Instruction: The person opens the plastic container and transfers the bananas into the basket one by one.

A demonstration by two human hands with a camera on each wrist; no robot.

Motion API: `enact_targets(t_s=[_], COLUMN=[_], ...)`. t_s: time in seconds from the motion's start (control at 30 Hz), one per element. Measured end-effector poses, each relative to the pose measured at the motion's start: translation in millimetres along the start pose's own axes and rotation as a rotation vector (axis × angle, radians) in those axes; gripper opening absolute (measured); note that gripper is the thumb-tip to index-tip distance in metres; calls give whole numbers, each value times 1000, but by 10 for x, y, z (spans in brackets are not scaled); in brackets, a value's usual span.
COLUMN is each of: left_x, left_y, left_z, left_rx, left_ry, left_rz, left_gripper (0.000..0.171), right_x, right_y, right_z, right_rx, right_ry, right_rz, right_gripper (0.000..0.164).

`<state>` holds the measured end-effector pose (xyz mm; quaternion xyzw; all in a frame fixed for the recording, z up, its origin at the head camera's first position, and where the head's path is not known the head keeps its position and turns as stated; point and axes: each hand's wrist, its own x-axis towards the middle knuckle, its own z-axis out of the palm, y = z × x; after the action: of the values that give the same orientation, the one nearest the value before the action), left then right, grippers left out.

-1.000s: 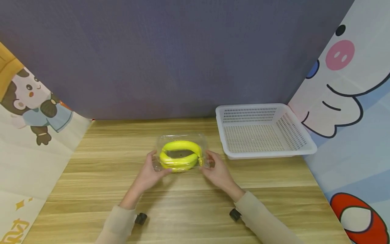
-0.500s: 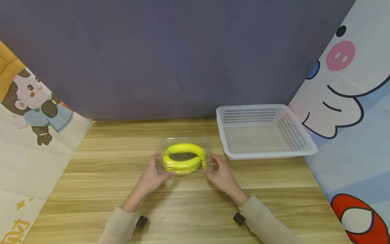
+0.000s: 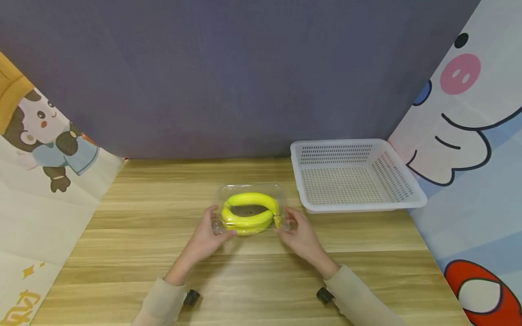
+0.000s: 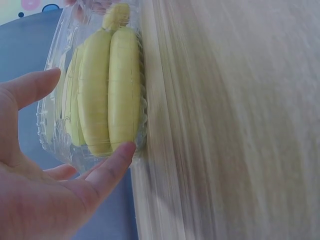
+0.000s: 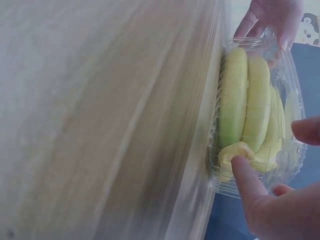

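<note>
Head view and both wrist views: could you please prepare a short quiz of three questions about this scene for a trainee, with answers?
1. Multiple choice: in the head view, on which side of the clear box is the white basket? (a) left (b) right
2. True or false: the bananas are inside the clear box.
3. Fill in: the clear box is held by ____ and ____.

Key: 1. b; 2. true; 3. the left hand, the right hand.

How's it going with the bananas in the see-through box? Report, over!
Left grip and right grip holding clear box from opposite ends. Bananas inside. Nothing seen in the way; white basket apart, to the right.
</note>
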<state>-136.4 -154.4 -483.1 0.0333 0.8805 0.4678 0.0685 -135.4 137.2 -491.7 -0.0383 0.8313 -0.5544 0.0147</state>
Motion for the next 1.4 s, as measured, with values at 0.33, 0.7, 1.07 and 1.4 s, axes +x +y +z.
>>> enact_targets(t_s=[0.33,0.7,1.07,1.4], left_x=[0,-31,-59,-55], left_y=[15,37,49,32], left_z=[11,15,59,72], left_rx=[-13,-72,-47,-39], left_ry=[-27,-51,-18,-8], left_rz=[-1,-40,-36,-27], left_gripper=[103,110,106,107], right_x=[-38,-59,-73,-98], right_y=[-22,-92,-202,-354], right_z=[-62,-119,-196,-213], right_rx=[-6,-310,-457,-617], right_ry=[-34,-36,-46,-7], right_rz=[10,-73,-162,-378], right_gripper=[76,75,77,66])
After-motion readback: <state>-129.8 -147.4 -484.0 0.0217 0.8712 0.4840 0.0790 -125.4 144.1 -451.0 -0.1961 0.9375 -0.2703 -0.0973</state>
